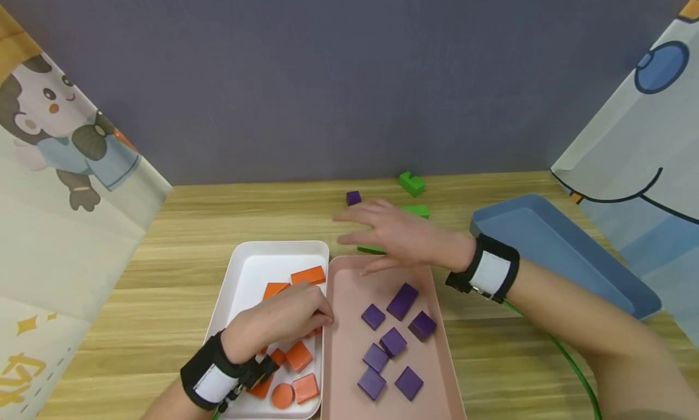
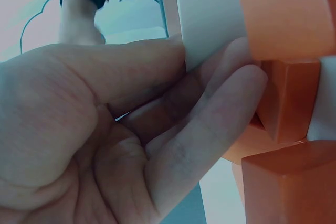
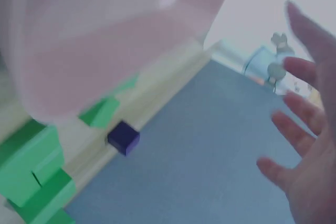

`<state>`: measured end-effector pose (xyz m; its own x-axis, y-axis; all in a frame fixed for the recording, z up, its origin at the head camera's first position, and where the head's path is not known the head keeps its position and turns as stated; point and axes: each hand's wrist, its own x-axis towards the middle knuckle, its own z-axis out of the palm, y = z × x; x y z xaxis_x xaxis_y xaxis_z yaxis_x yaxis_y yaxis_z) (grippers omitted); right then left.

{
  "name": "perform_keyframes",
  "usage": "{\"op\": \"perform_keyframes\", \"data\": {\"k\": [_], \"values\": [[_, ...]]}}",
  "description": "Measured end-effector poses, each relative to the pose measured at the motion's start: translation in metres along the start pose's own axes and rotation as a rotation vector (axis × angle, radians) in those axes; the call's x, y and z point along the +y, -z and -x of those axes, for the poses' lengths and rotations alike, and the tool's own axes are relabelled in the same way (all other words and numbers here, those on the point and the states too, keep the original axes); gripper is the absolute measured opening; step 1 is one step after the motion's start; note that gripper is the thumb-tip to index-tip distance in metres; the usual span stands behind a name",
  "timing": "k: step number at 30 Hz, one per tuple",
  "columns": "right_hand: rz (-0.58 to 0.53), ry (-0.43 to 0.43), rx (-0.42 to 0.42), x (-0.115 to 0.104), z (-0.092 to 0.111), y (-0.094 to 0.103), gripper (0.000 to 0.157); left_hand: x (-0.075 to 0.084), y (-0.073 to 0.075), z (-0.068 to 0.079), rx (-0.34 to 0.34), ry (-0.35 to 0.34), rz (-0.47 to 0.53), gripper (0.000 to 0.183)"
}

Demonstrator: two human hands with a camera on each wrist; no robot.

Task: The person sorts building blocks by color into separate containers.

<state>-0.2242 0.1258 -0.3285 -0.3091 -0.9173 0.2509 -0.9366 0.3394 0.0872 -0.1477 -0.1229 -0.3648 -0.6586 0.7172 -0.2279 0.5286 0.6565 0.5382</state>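
The white tray holds several orange blocks. My left hand is at its right wall, fingers curled. In the left wrist view, the thumb and curled fingers come together at the tray's white wall and appear to pinch it, fingertips beside orange blocks. My right hand, fingers spread and nothing in it, hovers above the far end of the pink tray and partly hides green blocks. Several purple blocks lie in the pink tray.
Behind the right hand, a small purple cube and a notched green block lie on the wooden table. A blue tray stands at the right, beside the right forearm. A grey panel closes the back.
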Motion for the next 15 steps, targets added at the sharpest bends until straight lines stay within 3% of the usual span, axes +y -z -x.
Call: {"op": "perform_keyframes", "data": {"k": [3, 7, 15], "values": [[-0.022, -0.076, 0.028, 0.015, -0.014, -0.001, 0.078, 0.000, 0.001, 0.000, -0.004, 0.002, 0.002, 0.021], [-0.027, -0.206, -0.024, 0.034, -0.030, -0.010, 0.097, 0.001, 0.001, -0.001, -0.005, 0.011, 0.004, 0.021], [-0.120, -0.465, -0.233, 0.071, -0.049, -0.038, 0.104, 0.001, 0.001, 0.000, -0.005, -0.008, 0.001, 0.022]]}}
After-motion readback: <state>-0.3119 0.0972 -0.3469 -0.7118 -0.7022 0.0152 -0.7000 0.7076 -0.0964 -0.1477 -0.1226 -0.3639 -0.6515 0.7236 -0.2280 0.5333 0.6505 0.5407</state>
